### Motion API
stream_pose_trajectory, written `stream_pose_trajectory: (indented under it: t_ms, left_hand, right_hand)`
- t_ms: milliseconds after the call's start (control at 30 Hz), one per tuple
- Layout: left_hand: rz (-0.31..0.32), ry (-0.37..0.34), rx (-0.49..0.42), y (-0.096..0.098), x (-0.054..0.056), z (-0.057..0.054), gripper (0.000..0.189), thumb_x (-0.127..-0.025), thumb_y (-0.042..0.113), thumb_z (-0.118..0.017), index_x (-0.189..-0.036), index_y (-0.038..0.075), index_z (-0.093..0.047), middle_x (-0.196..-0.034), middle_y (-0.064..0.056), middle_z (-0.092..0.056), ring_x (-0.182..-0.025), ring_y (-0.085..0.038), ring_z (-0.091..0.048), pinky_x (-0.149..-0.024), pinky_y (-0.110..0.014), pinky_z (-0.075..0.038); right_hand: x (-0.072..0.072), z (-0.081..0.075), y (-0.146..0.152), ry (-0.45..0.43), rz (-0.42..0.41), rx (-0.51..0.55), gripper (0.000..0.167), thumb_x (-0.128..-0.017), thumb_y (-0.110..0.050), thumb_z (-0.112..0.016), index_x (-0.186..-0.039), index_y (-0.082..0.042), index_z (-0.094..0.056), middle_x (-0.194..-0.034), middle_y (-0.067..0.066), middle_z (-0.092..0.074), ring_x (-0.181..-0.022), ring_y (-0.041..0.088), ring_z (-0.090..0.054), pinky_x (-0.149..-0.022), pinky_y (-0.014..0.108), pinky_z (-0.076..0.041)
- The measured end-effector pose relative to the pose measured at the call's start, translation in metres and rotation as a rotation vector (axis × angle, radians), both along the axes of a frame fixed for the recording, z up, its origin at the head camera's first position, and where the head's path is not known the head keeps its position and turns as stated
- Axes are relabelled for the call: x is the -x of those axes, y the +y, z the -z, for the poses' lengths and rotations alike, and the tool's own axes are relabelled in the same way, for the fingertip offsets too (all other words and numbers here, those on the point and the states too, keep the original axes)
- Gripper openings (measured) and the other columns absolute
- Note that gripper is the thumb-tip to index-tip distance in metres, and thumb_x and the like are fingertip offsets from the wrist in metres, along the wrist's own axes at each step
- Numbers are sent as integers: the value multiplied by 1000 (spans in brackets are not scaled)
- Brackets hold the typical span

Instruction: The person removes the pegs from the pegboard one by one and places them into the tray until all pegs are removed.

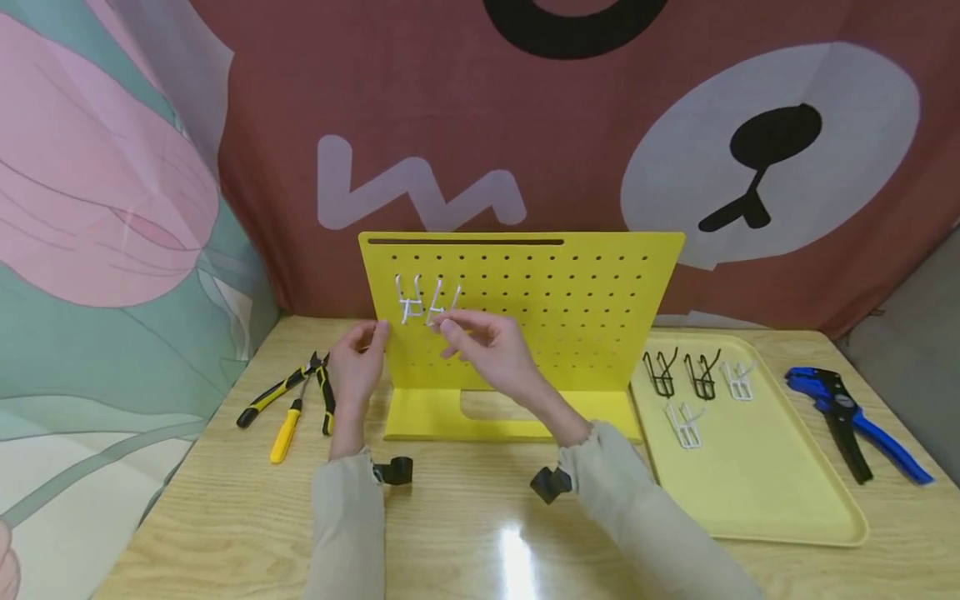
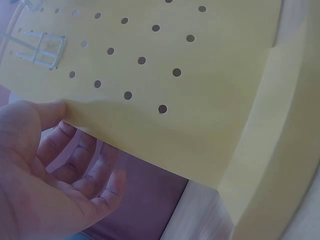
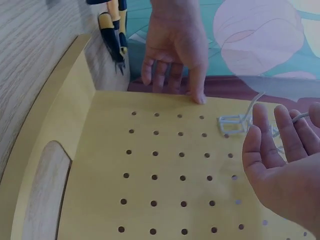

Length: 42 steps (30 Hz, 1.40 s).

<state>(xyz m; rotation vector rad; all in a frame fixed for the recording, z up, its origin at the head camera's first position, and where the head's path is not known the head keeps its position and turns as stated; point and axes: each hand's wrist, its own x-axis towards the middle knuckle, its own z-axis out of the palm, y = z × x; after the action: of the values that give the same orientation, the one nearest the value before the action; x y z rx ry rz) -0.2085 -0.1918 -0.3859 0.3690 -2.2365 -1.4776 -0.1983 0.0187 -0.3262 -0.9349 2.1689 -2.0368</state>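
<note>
A yellow pegboard (image 1: 600, 248) stands upright on the table. At its left edge is my left hand (image 1: 356, 367), thumb on the front face and fingers behind, as the left wrist view shows. One white wire hook (image 1: 410, 305) hangs in the upper left holes. Just right of it, my right hand (image 1: 497, 354) pinches a second white wire hook (image 1: 437, 309) against the board. In the right wrist view the fingers of the right hand (image 3: 285, 170) partly hide that hook, so whether its ends sit in the holes is unclear.
To the right, a pale yellow tray (image 1: 757, 492) holds two black hooks (image 1: 702, 379) and two white hooks (image 1: 684, 427). Beyond it lies a blue and black wire stripper (image 1: 843, 408). Pliers (image 1: 273, 398) and a yellow screwdriver (image 1: 285, 437) lie at the left.
</note>
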Motion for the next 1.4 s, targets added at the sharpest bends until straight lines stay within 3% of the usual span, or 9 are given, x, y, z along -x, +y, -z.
stream_pose_trajectory:
  t_ms: [267,500,633,833,1000,1233,1400]
  left_hand:
    - [0,-23,-3,0,-2,-1,40,-93,42,-60,-108,6,-70,-106,-15,-69,-95,-26,-64,-81,-34,-47]
    - [-3,-19,8,1,-2,0,40,-94,42,-60,-108,5,-70,-104,-16,-69,-94,-27,-64,-81,-35,-46]
    - [2,-14,2,0,-2,0,41,-94,42,-60,-108,6,-70,-105,-15,-69,-95,-26,-63,-81,-35,-47]
    - [20,-12,-17,0,-3,-1,41,-94,41,-60,-110,4,-69,-106,-17,-68,-96,-27,-63,-82,-36,-47]
    - [24,-12,-16,-1,-3,-1,42,-93,42,-60,-109,5,-69,-106,-16,-68,-96,-27,-63,-82,-37,-48]
    - [25,5,-10,-1,-3,-2,39,-94,38,-61,-108,3,-69,-105,-17,-68,-96,-26,-62,-84,-37,-48]
    - [23,20,-10,0,-2,-1,38,-94,36,-61,-108,2,-70,-103,-18,-68,-95,-27,-63,-83,-37,-49]
  right_hand:
    - [-10,-6,8,-29,-11,50,24,-100,-10,-52,-107,9,-65,-94,24,-68,-75,29,-66,-66,34,-55]
    - [-21,15,23,-248,-18,68,28,-101,-13,-50,-106,11,-62,-90,16,-70,-72,18,-66,-66,28,-54]
    - [-26,29,33,-305,-8,43,32,-101,-16,-50,-108,13,-60,-90,15,-70,-73,17,-66,-67,30,-55]
    - [-29,41,61,-321,32,-52,35,-101,-21,-51,-111,11,-60,-93,14,-70,-77,19,-67,-74,38,-55]
    - [-26,43,94,-304,85,-66,38,-101,-24,-51,-112,12,-59,-91,12,-71,-77,19,-68,-72,36,-55]
    - [-22,45,132,-272,131,-47,26,-101,-28,-50,-100,-10,-69,-89,9,-71,-77,18,-68,-69,31,-55]
    - [-24,45,149,-256,158,-62,33,-102,-28,-49,-104,-1,-66,-89,8,-72,-76,16,-68,-70,31,-56]
